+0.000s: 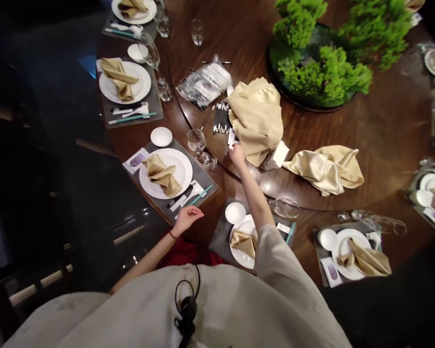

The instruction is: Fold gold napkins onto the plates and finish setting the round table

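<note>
- chopsticks (221, 118) lie in a tight black bundle with white bands on the wooden turntable (384, 121), just ahead of my right hand and a little to its left.
- my right hand (237, 155) is stretched out over the turntable, fingers pinched closed on a white paper slip (232, 138), which sits just beside the bundle.
- my left hand (186, 217) is loose and open, fingers relaxed, resting at the table edge behind my right hand, with a red cord bracelet (171, 235) on the wrist.
- a heaped gold napkin (255, 121) touches my right fingertips' far side, and a second gold napkin (324, 169) lies further to the right, with a folded white cloth (281, 155) between them.
- a clear plastic bag of wrapped cutlery (205, 82) lies beyond the chopsticks.
- a wine glass (284, 208) lies on its side just right of my right forearm.
- a white plate (166, 173) holding a folded napkin sits on a grey placemat (203, 186) just ahead of my left hand, with a small white dish (161, 137) beyond it.
- a green plant centrepiece (322, 58) stands well ahead of both hands.
</note>
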Demonstrator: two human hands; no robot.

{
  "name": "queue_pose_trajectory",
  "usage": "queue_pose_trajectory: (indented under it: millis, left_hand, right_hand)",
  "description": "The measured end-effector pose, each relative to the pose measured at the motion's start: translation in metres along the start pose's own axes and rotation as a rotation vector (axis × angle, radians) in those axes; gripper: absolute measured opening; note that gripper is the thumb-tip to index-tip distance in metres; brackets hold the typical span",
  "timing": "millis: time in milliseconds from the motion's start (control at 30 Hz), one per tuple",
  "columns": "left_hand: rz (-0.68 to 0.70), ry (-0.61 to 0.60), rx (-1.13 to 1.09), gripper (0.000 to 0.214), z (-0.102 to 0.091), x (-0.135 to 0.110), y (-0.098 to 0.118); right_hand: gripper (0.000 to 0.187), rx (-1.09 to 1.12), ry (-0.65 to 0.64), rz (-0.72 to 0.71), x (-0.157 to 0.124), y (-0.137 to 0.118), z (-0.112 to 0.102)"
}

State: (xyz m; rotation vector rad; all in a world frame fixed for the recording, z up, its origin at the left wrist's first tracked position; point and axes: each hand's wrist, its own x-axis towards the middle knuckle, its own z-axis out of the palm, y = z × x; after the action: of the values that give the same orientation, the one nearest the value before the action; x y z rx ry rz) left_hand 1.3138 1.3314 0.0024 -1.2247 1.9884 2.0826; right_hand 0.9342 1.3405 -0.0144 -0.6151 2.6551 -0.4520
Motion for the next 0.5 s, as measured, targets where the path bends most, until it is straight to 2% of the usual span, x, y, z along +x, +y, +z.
queue_pose_trajectory:
  millis: [133,233,300,367,500]
  left_hand:
    - [0.186,0.133,-0.020,0.022,-0.043,0.029,0.049]
    - [0.280,0.278,-0.029,0.022,-0.078,0.067,0.084]
    - [0.315,0.343,-0.061,0.025,-0.097,0.099,0.107]
    - [0.336,0.352,-0.090,0.028,-0.111,0.134,0.128]
    - [0.385,0.337,-0.111,0.031,-0.122,0.201,0.164]
  right_hand:
    - [0.032,-0.083,0.009,-0.157,0.056,-0.033,0.014]
    - [0.029,-0.100,-0.001,-0.215,0.094,-0.061,0.021]
    - [0.027,-0.116,-0.011,-0.170,0.115,-0.080,0.026]
    - [0.027,-0.137,-0.019,-0.072,0.129,-0.095,0.031]
    - [0.025,-0.148,-0.020,0.143,0.141,-0.113,0.039]
